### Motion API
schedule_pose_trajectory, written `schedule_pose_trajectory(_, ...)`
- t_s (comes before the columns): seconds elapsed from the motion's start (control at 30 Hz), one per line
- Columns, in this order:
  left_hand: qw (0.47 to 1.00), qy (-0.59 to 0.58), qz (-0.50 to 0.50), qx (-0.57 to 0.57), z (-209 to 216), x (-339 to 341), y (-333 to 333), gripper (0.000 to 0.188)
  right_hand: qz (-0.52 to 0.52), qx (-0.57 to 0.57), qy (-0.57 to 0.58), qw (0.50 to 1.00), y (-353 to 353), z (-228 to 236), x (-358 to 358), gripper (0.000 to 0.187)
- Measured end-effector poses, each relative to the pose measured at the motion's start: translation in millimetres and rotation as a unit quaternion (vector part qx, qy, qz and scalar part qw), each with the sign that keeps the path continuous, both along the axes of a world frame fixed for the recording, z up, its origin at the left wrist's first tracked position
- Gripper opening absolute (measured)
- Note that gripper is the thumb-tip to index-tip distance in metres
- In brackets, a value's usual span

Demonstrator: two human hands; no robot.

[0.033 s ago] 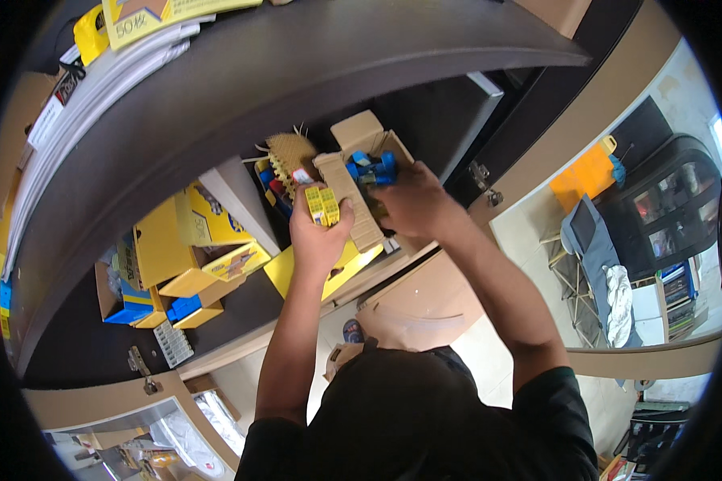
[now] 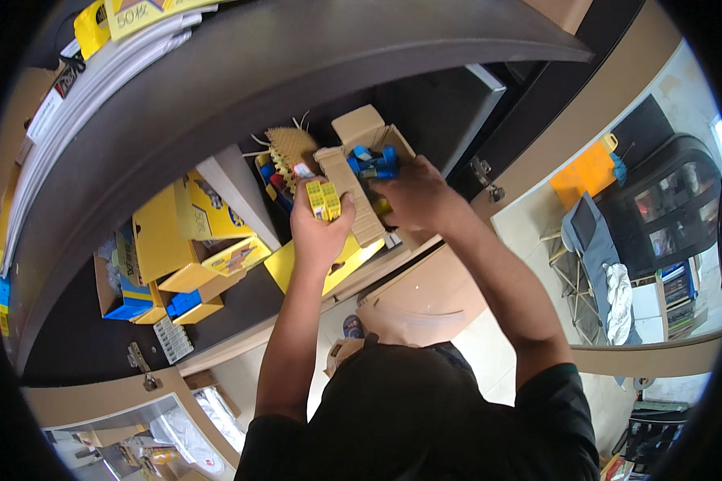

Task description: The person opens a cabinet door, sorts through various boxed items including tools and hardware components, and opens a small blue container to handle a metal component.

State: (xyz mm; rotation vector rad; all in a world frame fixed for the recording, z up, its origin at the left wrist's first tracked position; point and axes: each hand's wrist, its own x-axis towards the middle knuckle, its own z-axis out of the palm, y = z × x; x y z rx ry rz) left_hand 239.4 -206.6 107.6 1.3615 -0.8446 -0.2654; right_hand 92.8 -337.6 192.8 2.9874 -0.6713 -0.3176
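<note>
My left hand (image 2: 317, 236) is raised to a dark cabinet shelf and is shut on a couple of small yellow packs (image 2: 323, 200). My right hand (image 2: 413, 196) rests on the right side of an open brown cardboard box (image 2: 359, 126), gripping its edge. Small blue parts (image 2: 371, 160) lie inside the box, just above my right fingers. One long cardboard flap (image 2: 359, 210) hangs down between my two hands. A tan ridged piece (image 2: 290, 148) sticks up to the left of the box.
Open yellow cartons (image 2: 186, 220) and a blue box (image 2: 132, 298) fill the shelf's left part, with a white ribbed strip (image 2: 172, 340) near the shelf edge. A flat yellow box (image 2: 285, 268) lies under my left wrist. Above runs another dark shelf (image 2: 297, 56). The cabinet door (image 2: 477, 100) stands open on the right.
</note>
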Motion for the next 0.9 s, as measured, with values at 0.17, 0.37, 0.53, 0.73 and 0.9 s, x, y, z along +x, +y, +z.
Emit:
schedule_pose_trajectory(0.17, 1.000, 0.003, -0.016, 0.009, 2.3, -0.4, 2.0, 0.038, 0.011, -0.117, 0.059, 0.991, 3.6, -19.8, 19.7, 0.042)
schedule_pose_trajectory(0.37, 1.000, 0.022, -0.021, 0.004, 2.9, 0.3, 2.5, 0.037, -0.008, -0.113, 0.080, 0.990, 9.1, -11.0, 24.3, 0.023)
schedule_pose_trajectory(0.53, 0.999, 0.010, -0.011, 0.030, 8.0, 0.7, 1.6, 0.038, -0.060, -0.077, -0.017, 0.995, 11.9, -3.9, 7.9, 0.038)
schedule_pose_trajectory(0.73, 0.999, -0.011, 0.003, 0.042, 6.8, -0.7, 2.3, 0.038, -0.090, -0.035, -0.207, 0.974, 11.0, -0.6, -9.5, 0.044)
schedule_pose_trajectory(0.9, 0.999, 0.028, -0.017, 0.037, 5.5, -2.9, 3.5, 0.037, -0.170, 0.120, -0.346, 0.915, 20.1, 22.3, -35.5, 0.042)
